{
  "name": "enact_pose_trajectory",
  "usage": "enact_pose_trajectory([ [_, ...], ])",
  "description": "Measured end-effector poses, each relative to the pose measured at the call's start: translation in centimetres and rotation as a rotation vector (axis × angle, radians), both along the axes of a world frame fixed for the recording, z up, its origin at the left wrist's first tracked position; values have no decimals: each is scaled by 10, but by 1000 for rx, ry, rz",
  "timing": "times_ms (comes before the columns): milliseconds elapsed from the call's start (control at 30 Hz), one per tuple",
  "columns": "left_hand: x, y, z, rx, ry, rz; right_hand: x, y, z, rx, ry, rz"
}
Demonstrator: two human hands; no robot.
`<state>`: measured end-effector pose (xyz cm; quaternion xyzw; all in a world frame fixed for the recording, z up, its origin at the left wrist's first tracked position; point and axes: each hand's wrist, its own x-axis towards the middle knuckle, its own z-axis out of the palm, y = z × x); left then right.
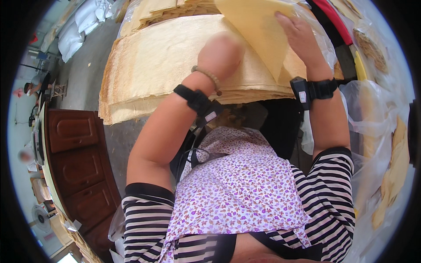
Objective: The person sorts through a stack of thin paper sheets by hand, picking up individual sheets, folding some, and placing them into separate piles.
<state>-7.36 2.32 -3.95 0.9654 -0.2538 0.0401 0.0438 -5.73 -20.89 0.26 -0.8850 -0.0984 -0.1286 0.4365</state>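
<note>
A tall stack of thin cream-coloured sheets [158, 56], with ragged edges and a brownish left end, lies before me. My left hand [221, 56] is over the top of this stack. Blur covers its fingers, so whether they hold anything is hidden. A bead bracelet and a black strapped device circle that wrist. Farther right, my right hand [297, 37] grips the edge of a thin yellow sheet [260, 29], thumb and fingers on it. That sheet is lifted and slanted, its lower corner hanging down over the right part of the stack. Another black device is on the right wrist.
More stacked sheets [158, 11] lie behind the main stack. Clear plastic film [365, 111] and loose yellowish pieces [394, 167] are at the right. A dark brown wooden cabinet [75, 144] stands at the left. White sacks [70, 42] lie on the floor beyond. People are in the left background.
</note>
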Motion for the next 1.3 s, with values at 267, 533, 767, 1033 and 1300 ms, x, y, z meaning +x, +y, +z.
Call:
enact_pose_trajectory([
  [267, 5, 1, -39, -160, -354, -175, -30, 49, -4, -415, -440, 125],
  [533, 2, -15, -30, 5, -186, -56, -47, 56, -17, -300, -432, -25],
  [767, 0, -24, -28, -87, -171, -20, -48, 13, -13, 319, -239, -92],
  [1033, 5, -27, -21, -71, -125, -11, -82, 27, -52, -158, -587, 37],
  [1300, 23, -26, -36, 1, -128, 30, -79, -30, -37, 143, -466, -574],
])
